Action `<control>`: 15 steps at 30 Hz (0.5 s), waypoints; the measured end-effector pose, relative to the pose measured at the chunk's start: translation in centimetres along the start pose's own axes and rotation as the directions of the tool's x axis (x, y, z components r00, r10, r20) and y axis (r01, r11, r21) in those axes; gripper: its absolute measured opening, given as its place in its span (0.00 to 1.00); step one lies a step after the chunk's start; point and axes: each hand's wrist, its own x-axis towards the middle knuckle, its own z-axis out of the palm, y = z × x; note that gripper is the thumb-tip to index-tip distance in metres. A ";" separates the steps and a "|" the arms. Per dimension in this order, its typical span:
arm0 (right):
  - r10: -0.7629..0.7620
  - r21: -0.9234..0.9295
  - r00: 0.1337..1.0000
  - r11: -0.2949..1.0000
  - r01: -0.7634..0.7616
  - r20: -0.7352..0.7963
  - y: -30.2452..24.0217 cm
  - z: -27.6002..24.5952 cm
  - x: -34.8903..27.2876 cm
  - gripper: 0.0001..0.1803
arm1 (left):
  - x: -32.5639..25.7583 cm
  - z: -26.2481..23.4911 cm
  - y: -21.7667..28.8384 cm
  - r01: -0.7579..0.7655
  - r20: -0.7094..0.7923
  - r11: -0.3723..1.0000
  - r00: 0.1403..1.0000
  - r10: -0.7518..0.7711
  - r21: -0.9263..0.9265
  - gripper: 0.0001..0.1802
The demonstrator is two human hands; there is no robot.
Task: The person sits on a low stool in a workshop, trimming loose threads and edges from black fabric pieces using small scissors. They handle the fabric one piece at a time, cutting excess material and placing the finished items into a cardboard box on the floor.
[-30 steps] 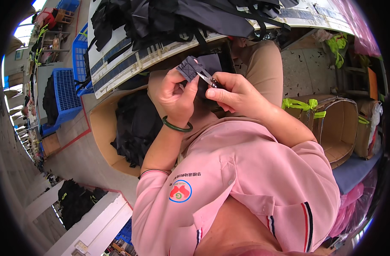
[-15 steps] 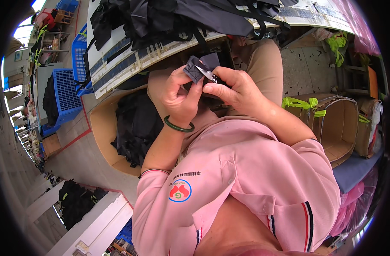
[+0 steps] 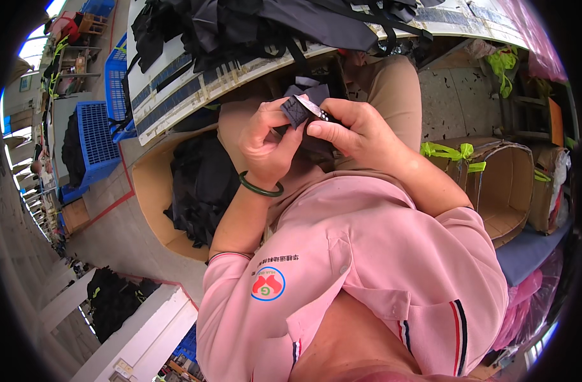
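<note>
My left hand (image 3: 265, 143), with a dark green bangle at its wrist, pinches a dark grey fabric piece (image 3: 294, 113) between thumb and fingers. Crossed stitching shows on its squared end. Thread snips (image 3: 314, 108) with a silvery blade are gripped in my right hand (image 3: 358, 127); the blade lies against the upper edge of the stitched end. My right fingers hide most of the handle. More of the cloth shows behind the blade and hangs below, above my lap. Whether the blade touches a thread is too small to tell.
A worktable (image 3: 156, 114) ahead carries a heap of black fabric and straps (image 3: 221, 32). By my left leg, an open cardboard box (image 3: 152, 191) holds dark fabric (image 3: 201, 184). Blue crates (image 3: 100, 137) stand further left. Another cardboard box (image 3: 514, 184) lies to my right.
The stitched end has shifted slightly right and turned between my left fingers. The snips' blade now lies closer along its upper edge. Both hands keep their grips.
</note>
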 end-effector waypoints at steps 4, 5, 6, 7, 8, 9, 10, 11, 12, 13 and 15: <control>0.093 0.094 0.992 0.990 -0.101 0.083 -1.0 -0.9 -0.2 0.22 | 0.1 -0.4 -0.1 0.101 0.059 0.976 0.994 -0.091 -0.191 0.09; 0.067 0.064 0.992 0.995 -0.074 0.104 -1.2 -1.3 -0.2 0.22 | 0.1 -0.5 0.0 0.132 0.090 0.965 0.989 -0.114 -0.227 0.09; 0.041 0.034 0.991 0.998 -0.046 0.126 -1.3 -1.7 -0.1 0.22 | 0.2 -0.7 0.1 0.163 0.122 0.951 0.983 -0.135 -0.261 0.09; 0.013 -0.027 0.992 1.000 -0.010 0.128 -1.0 -2.0 0.0 0.23 | 0.3 -0.9 0.1 0.194 0.155 0.936 0.976 -0.154 -0.293 0.09; -0.014 -0.088 0.991 0.996 0.026 0.132 -0.7 -2.3 0.1 0.23 | 0.4 -1.0 0.1 0.204 0.177 0.928 0.972 -0.154 -0.312 0.09; -0.041 -0.149 0.990 0.987 0.061 0.138 -0.4 -2.5 0.1 0.23 | 0.5 -1.1 0.1 0.214 0.198 0.919 0.968 -0.154 -0.331 0.09; -0.048 -0.192 0.988 0.978 0.076 0.147 -0.6 -2.7 0.1 0.23 | 0.5 -1.2 0.0 0.224 0.218 0.910 0.964 -0.154 -0.350 0.09; -0.055 -0.235 0.986 0.968 0.091 0.156 -0.9 -2.9 0.0 0.22 | 0.6 -1.2 0.1 0.245 0.233 0.900 0.958 -0.167 -0.361 0.08; -0.062 -0.278 0.984 0.955 0.107 0.165 -1.2 -3.1 0.0 0.22 | 0.7 -1.1 0.3 0.266 0.248 0.890 0.952 -0.181 -0.372 0.08; -0.068 -0.322 0.983 0.939 0.121 0.172 -1.5 -3.2 0.0 0.22 | 0.7 -1.1 0.4 0.286 0.263 0.879 0.945 -0.194 -0.381 0.08; -0.079 -0.408 0.979 0.901 0.150 0.187 -1.9 -3.5 -0.1 0.22 | 0.7 -1.3 -0.1 0.315 0.296 0.859 0.934 -0.203 -0.404 0.08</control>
